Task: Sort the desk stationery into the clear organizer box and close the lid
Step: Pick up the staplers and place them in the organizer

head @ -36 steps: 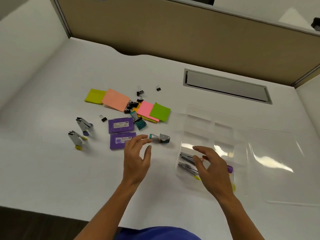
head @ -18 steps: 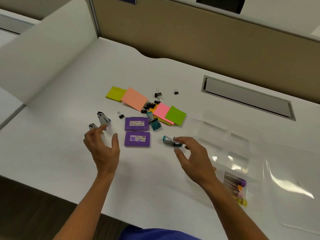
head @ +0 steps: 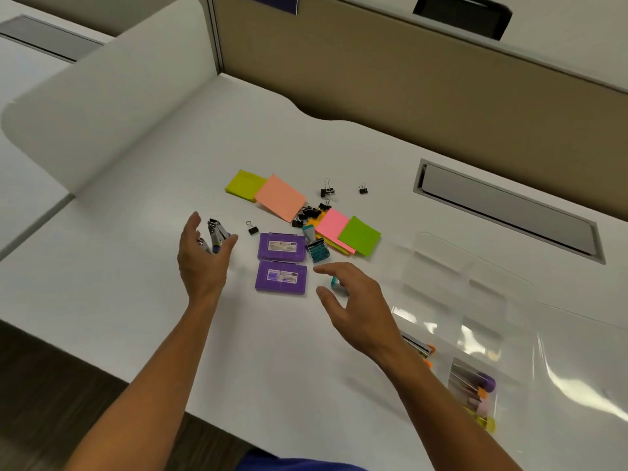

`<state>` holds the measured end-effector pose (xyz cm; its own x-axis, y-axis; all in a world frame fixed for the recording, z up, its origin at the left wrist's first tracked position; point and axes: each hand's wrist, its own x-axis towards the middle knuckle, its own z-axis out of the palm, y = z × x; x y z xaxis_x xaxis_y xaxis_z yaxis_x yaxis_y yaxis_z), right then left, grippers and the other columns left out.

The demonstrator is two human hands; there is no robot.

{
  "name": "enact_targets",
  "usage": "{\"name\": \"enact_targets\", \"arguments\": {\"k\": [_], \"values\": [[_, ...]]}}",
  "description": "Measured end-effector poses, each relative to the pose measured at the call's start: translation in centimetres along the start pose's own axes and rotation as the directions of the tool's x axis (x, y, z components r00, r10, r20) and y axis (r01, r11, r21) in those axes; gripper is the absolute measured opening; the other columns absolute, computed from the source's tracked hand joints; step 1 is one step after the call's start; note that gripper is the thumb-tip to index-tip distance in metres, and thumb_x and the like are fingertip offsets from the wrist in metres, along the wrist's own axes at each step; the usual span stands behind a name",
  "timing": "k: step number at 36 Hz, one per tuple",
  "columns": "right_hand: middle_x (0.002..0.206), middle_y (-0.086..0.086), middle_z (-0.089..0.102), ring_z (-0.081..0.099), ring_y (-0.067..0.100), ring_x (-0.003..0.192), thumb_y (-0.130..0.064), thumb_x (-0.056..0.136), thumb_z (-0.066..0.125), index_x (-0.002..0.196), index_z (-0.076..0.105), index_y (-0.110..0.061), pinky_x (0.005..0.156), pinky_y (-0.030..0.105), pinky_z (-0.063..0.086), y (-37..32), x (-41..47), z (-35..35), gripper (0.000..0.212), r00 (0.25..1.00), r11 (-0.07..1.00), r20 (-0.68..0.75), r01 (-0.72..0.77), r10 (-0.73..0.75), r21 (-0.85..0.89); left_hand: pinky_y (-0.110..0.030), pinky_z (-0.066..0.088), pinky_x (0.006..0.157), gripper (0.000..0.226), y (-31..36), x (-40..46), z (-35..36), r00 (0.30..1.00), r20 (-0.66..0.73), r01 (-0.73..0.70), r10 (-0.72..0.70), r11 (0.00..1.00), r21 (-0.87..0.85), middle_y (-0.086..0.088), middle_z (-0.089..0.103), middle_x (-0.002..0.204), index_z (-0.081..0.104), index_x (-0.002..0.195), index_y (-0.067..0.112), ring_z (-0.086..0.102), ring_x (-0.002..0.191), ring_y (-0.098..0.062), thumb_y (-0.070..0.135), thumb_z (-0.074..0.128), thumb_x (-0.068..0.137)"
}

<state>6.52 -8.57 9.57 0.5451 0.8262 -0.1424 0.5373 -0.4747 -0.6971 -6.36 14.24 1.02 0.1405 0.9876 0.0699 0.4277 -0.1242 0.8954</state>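
While the clear organizer box (head: 475,338) sits open at your right with its lid (head: 584,368) folded out flat, its nearest compartment already holds a few staple removers (head: 475,385), so the sorting is under way but far from done. Your right hand (head: 356,307) hovers with fingers spread over a small teal stamp (head: 334,283); the palm hides most of it, and I cannot tell whether you have hold of it. Your left hand (head: 200,260) is cupped open around two metal staple removers (head: 215,234) at the left, apparently set to gather both in one scoop. Between your hands lie two purple boxes (head: 281,263), flat and side by side, easy to pinch by their edges. Just beyond, a second teal stamp (head: 316,246) touches the fanned sticky notes (head: 302,212), with black binder clips (head: 312,210) heaped among them and a few strays apart. The clips look fiddly; sweep them together before lifting.
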Motion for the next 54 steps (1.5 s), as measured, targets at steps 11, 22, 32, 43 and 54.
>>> {"name": "enact_targets", "arguments": {"k": [11,22,32,43,54], "values": [[0.137,-0.014,0.053,0.048,0.005,0.124,-0.034,0.096,0.058,0.132,0.053,-0.035,0.084,-0.002,0.031,0.3,-0.1,0.1,0.036,1.0,1.0,-0.016,-0.014,0.014,0.015,-0.04,0.058,0.086,0.035,0.6,0.5,0.5,0.999,-0.014,0.035,-0.035,0.999,0.001,-0.005,0.071,0.11,0.064,0.119,0.014,0.068,0.096,-0.02,0.022,0.072,0.086],[0.134,-0.011,0.056,0.05,0.006,0.121,-0.032,0.096,0.058,0.131,0.056,-0.031,0.097,0.018,0.042,-0.1,-0.5,0.0,0.035,1.0,0.999,-0.009,-0.01,0.011,0.037,-0.035,0.059,0.068,0.033,1.7,-1.3,-0.6,0.989,0.04,0.142,-0.14,0.989,-0.051,-0.008,0.071,0.106,0.065,0.118,0.014,0.069,0.087,-0.024,0.026,0.07,0.088],[0.133,-0.01,0.057,0.055,0.003,0.114,-0.029,0.095,0.06,0.134,0.054,-0.029,0.096,0.022,0.049,-0.3,-1.2,0.6,0.039,0.999,0.989,0.011,-0.039,0.038,0.143,-0.022,0.057,0.059,0.024,4.6,-6.6,-1.9,0.935,0.299,0.259,-0.189,0.942,-0.213,0.005,0.072,0.095,0.066,0.108,0.021,0.07,0.08,-0.008,0.02,0.073,0.085],[0.141,-0.011,0.051,0.05,0.002,0.116,-0.041,0.091,0.063,0.139,0.048,-0.036,0.1,0.03,0.048,0.6,-2.4,0.6,0.05,0.994,0.993,0.025,-0.105,0.104,0.055,-0.053,0.058,0.081,0.017,6.9,-11.5,-0.9,0.765,0.6,0.42,-0.235,0.888,-0.188,0.003,0.076,0.09,0.067,0.099,0.029,0.073,0.083,-0.015,0.019,0.071,0.086],[0.121,-0.01,0.063,0.059,0.001,0.083,-0.039,0.092,0.063,0.135,0.053,-0.034,0.079,0.014,0.044,1.2,-4.3,-0.4,0.044,0.98,0.98,-0.071,-0.182,0.188,0.074,-0.053,0.057,0.083,0.026,9.6,-13.6,1.4,0.655,0.72,0.457,-0.229,0.879,-0.136,0.005,0.073,0.1,0.061,0.105,0.033,0.072,0.09,-0.019,0.026,0.074,0.084]]}}
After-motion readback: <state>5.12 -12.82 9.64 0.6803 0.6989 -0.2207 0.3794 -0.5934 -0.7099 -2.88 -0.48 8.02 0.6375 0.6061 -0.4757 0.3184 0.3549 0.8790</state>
